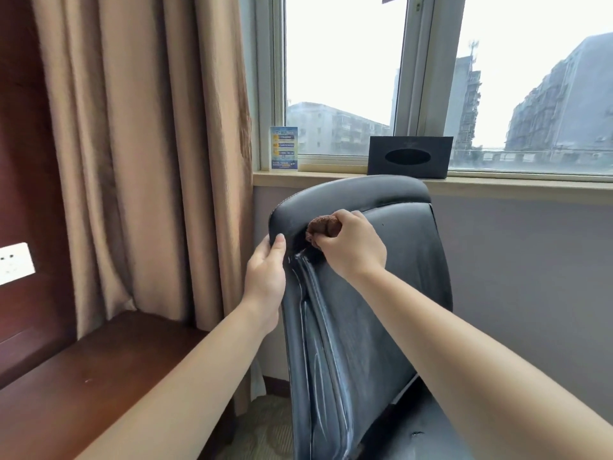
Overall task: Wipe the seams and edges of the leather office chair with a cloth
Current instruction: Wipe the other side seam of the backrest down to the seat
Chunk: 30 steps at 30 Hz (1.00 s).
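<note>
A black leather office chair point(374, 293) is seen from the front and side, its backrest standing just below the window sill point(497, 185). All places here are given from the chair.

A brown cloth point(323, 227) is bunched up in the right hand point(351, 247), whose fingers are curled tightly round it, so that only a wad shows at the thumb side. The cloth is pressed against the chair's upper left corner, where the headrest cushion meets the top of the side seam. Below the cloth, pale wet streaks are seen running down along the seam point(311, 310) and the panel beside it.

The chair's left edge is gripped by the left hand point(267, 277), a little lower than the cloth. The thumb is laid on the front of the edge, pointing up; the other fingers are wrapped behind the backrest and are hidden. The two hands lie near each other but are not touching.

On the sill behind the chair's top, a black tissue box point(409, 157) is stood with its oval opening facing the room. Further left on the sill, a small blue and white card point(284, 147) is propped against the window frame. Beige curtains point(139, 144) hang to the left of the chair, and a dark wooden desk point(83, 386) is set left of it and lower down. A white wall socket point(15, 263) is fixed on the wood panel at far left. Through the window point(348, 78), grey buildings are seen.
</note>
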Available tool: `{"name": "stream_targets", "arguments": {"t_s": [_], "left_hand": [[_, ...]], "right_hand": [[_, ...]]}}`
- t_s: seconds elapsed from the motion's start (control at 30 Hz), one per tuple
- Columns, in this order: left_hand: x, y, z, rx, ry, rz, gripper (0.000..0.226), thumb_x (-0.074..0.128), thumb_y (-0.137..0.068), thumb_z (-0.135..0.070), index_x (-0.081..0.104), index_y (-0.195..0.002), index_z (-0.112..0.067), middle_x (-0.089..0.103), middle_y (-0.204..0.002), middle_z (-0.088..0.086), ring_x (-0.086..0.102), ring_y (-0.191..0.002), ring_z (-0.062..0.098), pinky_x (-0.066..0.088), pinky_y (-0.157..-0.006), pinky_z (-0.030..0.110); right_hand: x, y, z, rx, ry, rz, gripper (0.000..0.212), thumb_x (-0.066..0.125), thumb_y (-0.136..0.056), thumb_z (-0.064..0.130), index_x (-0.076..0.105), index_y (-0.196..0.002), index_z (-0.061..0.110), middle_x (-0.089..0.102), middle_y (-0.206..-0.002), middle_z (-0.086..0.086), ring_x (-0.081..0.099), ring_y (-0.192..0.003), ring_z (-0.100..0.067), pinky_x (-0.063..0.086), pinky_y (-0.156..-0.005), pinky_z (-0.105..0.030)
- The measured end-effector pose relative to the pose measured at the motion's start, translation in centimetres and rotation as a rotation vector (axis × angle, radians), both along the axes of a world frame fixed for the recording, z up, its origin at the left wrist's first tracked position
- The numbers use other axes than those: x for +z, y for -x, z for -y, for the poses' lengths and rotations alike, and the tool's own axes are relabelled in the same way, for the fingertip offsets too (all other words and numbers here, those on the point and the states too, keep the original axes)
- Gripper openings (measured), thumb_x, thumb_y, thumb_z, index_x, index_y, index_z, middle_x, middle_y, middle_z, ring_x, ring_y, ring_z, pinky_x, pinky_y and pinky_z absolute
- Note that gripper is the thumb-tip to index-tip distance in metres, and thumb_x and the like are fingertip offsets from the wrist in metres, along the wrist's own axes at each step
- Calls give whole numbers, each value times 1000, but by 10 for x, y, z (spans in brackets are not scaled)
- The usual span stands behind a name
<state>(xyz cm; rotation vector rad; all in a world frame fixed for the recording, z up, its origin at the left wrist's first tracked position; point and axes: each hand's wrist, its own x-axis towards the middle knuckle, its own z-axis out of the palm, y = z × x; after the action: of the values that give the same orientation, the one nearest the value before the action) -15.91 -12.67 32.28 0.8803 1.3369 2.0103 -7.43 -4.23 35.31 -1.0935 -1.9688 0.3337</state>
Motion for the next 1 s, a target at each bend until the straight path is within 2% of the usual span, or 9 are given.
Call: {"name": "stream_targets", "arguments": {"t_s": [0.13, 0.23, 0.33, 0.47, 0.6, 0.73, 0.8, 0.93, 1.0], "left_hand": [[-2, 1, 0, -2, -35, -17, 31, 39, -104, -30, 43, -134, -31, 51, -97, -27, 43, -79, -15, 32, -90, 19], [-5, 5, -5, -24, -43, -5, 13, 41, -104, -28, 47, -104, -40, 49, -85, -31, 47, -74, -15, 38, -71, 10], [-4, 10, -10, -51, -50, 7, 22, 43, -103, -25, 54, -86, -36, 62, -91, -25, 58, -80, -11, 43, -72, 13], [-3, 15, -12, -96, -81, -6, 20, 45, -102, -24, 63, -96, -30, 74, -91, -15, 68, -87, -2, 49, -78, 20], [2, 12, -13, -60, -117, -15, 20, 49, -101, -25, 52, -84, -36, 69, -69, -27, 64, -70, -12, 46, -74, 16], [-1, 12, -17, -52, -113, -4, 13, 50, -100, -31, 62, -97, -34, 72, -98, -15, 65, -98, 0, 48, -88, 21], [-4, 14, -18, -33, -131, 19, 13, 53, -98, -32, 65, -99, -31, 72, -107, -8, 65, -103, 6, 49, -91, 24], [-5, 17, -18, -61, -174, 75, 12, 55, -97, -25, 63, -91, -30, 73, -85, -16, 68, -78, -5, 51, -65, 10], [-6, 18, -17, -71, -182, 100, 11, 56, -97, -24, 66, -97, -25, 75, -92, -10, 70, -83, 1, 52, -66, 12]], "right_hand": [[-3, 5, 1, 89, -110, 11, 25, 59, -86, 24, 57, -111, 26, 55, -115, 8, 56, -95, -22, 43, -65, -30], [-14, 2, 5, 192, -115, -42, 31, 62, -85, 25, 58, -116, 28, 55, -119, 13, 55, -97, -16, 46, -73, -29], [-25, -1, 9, 247, -161, -45, 29, 67, -82, 35, 62, -110, 28, 56, -113, 16, 56, -92, -11, 46, -73, -27], [-26, 0, 8, 293, -161, -75, 24, 69, -83, 31, 65, -106, 25, 59, -109, 15, 58, -92, -12, 48, -75, -29], [-17, -3, -1, 186, -81, -88, 19, 65, -84, 30, 62, -103, 29, 64, -99, 12, 58, -92, -15, 47, -73, -31], [-17, 0, 4, 238, -37, -135, 16, 67, -80, 26, 63, -96, 30, 67, -89, 11, 61, -86, -16, 51, -72, -32], [-22, 1, 10, 302, -58, -128, 18, 69, -79, 26, 64, -96, 29, 68, -88, 11, 61, -84, -14, 52, -73, -33], [-24, 0, 10, 332, -79, -151, 20, 73, -77, 25, 65, -95, 29, 68, -87, 11, 61, -83, -13, 53, -73, -34], [-24, 1, 11, 353, -89, -169, 21, 74, -76, 24, 65, -94, 28, 68, -86, 11, 61, -82, -13, 53, -74, -35]]}}
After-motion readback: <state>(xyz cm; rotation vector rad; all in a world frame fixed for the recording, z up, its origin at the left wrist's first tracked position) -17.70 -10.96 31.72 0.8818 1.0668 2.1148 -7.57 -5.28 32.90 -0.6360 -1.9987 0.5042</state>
